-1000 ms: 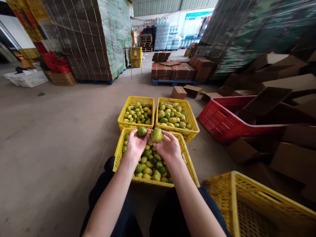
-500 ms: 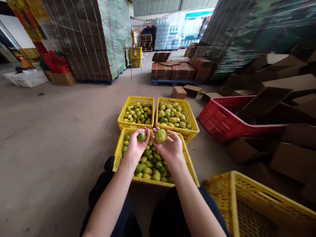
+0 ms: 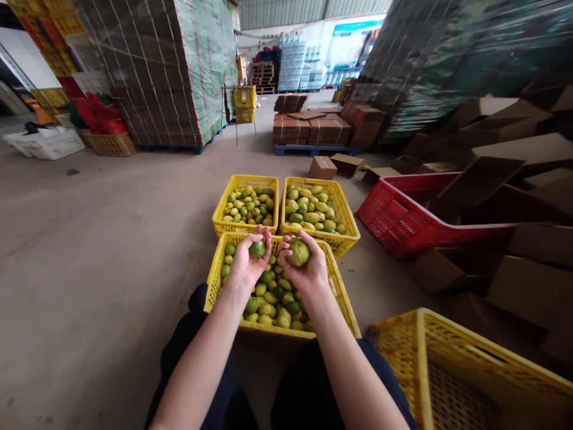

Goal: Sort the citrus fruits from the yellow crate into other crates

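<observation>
My left hand [image 3: 247, 263] holds a small green fruit [image 3: 256, 249] against its fingers, palm turned up. In my right hand [image 3: 310, 267] lies a larger yellow-green fruit [image 3: 298, 252] with a bumpy skin, its fingers curled round it. Both hands are above the near yellow crate [image 3: 347, 304], which holds many green and yellow fruits. Behind it stand two more yellow crates side by side: the left one [image 3: 220, 224] holds small fruits, and the right one [image 3: 351, 230] holds bigger, mostly yellow ones.
A yellow crate [image 3: 421, 358] stands at the lower right. Beyond it are a red crate [image 3: 389, 218] and a heap of cardboard boxes [image 3: 519, 286]. Flattened cartons [image 3: 331, 130] lie on a blue pallet ahead. A wrapped stack [image 3: 147, 71] rises at the back left.
The fingers of my right hand have curled round the larger fruit, which has turned and shifted slightly right and down. My left hand has barely moved.
</observation>
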A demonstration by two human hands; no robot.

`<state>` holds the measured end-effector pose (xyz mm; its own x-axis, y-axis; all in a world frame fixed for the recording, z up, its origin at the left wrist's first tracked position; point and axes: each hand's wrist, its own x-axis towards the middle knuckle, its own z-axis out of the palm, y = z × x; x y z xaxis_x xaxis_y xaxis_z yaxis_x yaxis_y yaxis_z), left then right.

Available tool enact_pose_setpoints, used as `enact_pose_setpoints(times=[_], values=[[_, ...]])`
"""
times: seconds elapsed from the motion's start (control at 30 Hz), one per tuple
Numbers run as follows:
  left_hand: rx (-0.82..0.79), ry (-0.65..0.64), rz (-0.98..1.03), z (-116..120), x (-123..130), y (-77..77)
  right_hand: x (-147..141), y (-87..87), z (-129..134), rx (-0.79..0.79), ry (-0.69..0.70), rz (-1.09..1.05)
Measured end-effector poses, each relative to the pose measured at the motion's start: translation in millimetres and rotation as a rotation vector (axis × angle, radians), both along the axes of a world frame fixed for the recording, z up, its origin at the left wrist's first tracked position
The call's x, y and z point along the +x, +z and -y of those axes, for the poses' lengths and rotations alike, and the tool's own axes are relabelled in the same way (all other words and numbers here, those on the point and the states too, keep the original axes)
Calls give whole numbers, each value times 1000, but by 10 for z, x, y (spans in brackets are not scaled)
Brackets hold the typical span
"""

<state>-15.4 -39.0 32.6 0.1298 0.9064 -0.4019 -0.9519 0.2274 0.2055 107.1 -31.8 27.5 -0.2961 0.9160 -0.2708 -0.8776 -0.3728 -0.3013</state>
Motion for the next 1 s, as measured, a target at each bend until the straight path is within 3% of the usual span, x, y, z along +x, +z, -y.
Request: enact_pose_setpoints(times=[0.33,1.0], values=[[-59,-79,-15,-33,4,-14,3,0,10,15,-27,65],[144,-342,-19,28,-51,69,16,21,13,51,-14,90]])
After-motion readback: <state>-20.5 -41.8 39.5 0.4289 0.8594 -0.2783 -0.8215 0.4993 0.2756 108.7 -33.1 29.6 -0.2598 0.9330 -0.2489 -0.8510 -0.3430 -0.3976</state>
